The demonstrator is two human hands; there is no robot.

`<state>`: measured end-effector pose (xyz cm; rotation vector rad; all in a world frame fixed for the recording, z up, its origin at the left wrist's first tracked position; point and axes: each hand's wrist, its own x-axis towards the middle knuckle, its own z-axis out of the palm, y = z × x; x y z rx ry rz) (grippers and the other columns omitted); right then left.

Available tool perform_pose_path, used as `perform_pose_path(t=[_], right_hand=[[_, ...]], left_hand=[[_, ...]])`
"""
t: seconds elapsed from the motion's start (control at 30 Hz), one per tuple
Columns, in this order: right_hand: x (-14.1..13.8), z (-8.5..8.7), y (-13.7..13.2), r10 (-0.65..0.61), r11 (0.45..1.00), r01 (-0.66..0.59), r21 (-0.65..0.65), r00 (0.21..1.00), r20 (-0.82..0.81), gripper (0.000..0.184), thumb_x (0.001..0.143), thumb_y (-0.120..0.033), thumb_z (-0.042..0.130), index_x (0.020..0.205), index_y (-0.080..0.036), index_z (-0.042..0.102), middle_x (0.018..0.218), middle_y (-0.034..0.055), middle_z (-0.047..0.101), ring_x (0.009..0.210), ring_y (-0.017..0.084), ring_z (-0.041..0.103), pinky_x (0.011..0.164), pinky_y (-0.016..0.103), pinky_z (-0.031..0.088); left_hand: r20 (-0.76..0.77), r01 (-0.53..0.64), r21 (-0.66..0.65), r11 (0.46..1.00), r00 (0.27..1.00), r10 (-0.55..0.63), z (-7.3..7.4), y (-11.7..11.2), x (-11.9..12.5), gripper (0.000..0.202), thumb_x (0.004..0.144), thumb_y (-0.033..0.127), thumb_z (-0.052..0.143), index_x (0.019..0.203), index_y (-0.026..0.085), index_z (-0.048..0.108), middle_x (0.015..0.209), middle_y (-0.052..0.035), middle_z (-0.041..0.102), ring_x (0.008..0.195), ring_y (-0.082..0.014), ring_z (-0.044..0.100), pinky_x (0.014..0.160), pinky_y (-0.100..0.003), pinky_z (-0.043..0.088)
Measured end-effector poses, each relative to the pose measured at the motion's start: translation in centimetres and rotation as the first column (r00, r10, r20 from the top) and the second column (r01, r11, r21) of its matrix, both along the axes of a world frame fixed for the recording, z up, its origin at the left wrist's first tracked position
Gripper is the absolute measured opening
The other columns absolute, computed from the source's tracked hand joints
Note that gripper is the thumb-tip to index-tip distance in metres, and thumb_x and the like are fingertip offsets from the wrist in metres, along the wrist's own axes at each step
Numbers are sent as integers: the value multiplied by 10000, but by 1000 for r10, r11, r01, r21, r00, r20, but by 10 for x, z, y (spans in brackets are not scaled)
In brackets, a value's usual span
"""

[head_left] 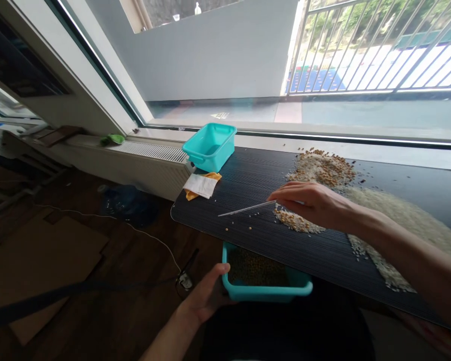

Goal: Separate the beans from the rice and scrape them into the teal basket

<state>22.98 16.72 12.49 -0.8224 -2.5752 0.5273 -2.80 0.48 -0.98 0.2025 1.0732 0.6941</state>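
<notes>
My left hand point(210, 291) grips the left end of a turquoise plastic tub point(266, 293) held just below the table's front edge. Inside the tub lie many small yellowish-brown grains, like peas. My right hand point(308, 200) is above the dark table point(236, 170), its fingers closed on a thin, clear flat strip point(246, 208) that points left. Under that hand sits a small pile of peas mixed with white rice point(298, 221). Behind it is a larger mixed heap point(321, 168), and to the right spreads a wide layer of rice point(409, 220), partly covered by my forearm.
A second turquoise tub point(212, 145) stands at the table's back left corner. Before it lies a white cloth point(201, 185) over an orange one. A radiator point(154, 160) adjoins the table on the left. A cable point(150, 233) and a large blue bottle point(126, 203) are on the floor.
</notes>
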Motion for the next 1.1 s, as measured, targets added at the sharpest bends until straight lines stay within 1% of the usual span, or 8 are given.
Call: perform_pose_path(t=[0.2, 0.4, 0.47, 0.57, 0.67, 0.8, 0.97, 1.1], right_hand=[[17, 6, -36, -278, 955, 286, 76, 956, -96, 340, 944, -339, 447, 1071, -190, 725, 895, 73, 769, 717, 168, 696, 625, 270, 532], [17, -7, -63, -415, 899, 434, 67, 889, -193, 277, 907, -340, 519, 1063, -244, 727, 898, 32, 776, 696, 178, 710, 647, 281, 562], [15, -5, -66, -457, 871, 481, 97, 868, -196, 285, 908, -351, 503, 1059, -259, 726, 890, 30, 777, 686, 195, 714, 636, 304, 566], [16, 4, -70, -545, 797, 565, 212, 825, -149, 307, 915, -349, 470, 1052, -248, 726, 886, 57, 778, 681, 230, 720, 583, 326, 550], [21, 12, -73, -581, 750, 560, 352, 812, -56, 311, 914, -310, 453, 1012, -232, 738, 878, 83, 778, 710, 248, 728, 565, 322, 532], [30, 6, -76, -565, 746, 502, 438, 825, 16, 325, 914, -264, 429, 1005, -217, 737, 869, 83, 777, 712, 236, 727, 560, 312, 517], [35, -5, -77, -594, 750, 503, 430, 798, 102, 336, 931, -253, 406, 1041, -212, 720, 920, 66, 777, 731, 226, 728, 562, 307, 507], [41, -4, -81, -542, 790, 473, 391, 836, 84, 304, 934, -240, 426, 1020, -213, 716, 923, 51, 777, 746, 201, 729, 606, 291, 525]], left_hand=[[-8, -3, 27, 1000, 1000, 3, 3, -1, -22, 489, 759, 455, 633, 1138, 147, 610, 1043, -99, 706, 969, -252, 646, 785, -349, 508], [-86, 29, 27, 999, 996, -26, 12, -4, -45, 410, 753, 448, 641, 984, 109, 632, 867, -101, 716, 690, -188, 635, 679, -320, 494], [-99, 23, 16, 1000, 995, -21, 13, -5, -42, 409, 746, 446, 645, 990, 118, 624, 907, -103, 716, 718, -190, 640, 694, -320, 494], [-39, 32, 16, 999, 999, -31, 10, -5, -30, 467, 730, 460, 648, 1051, 122, 616, 1005, -127, 708, 886, -239, 652, 739, -331, 494], [2, 85, 23, 996, 996, -85, 6, -5, -14, 534, 719, 493, 643, 1111, 133, 602, 1028, -123, 705, 984, -277, 638, 816, -379, 487], [6, 137, 19, 990, 991, -137, 4, -6, 7, 575, 704, 492, 648, 1159, 147, 576, 1077, -110, 695, 1035, -287, 624, 856, -395, 478], [39, 174, 8, 985, 984, -174, 2, -7, 22, 648, 656, 513, 672, 1177, 148, 548, 1084, -112, 688, 1042, -295, 614, 848, -388, 475], [26, 179, -4, 984, 983, -179, 3, -6, 27, 659, 656, 521, 664, 1185, 149, 532, 1108, -117, 679, 1063, -305, 603, 809, -378, 478]])
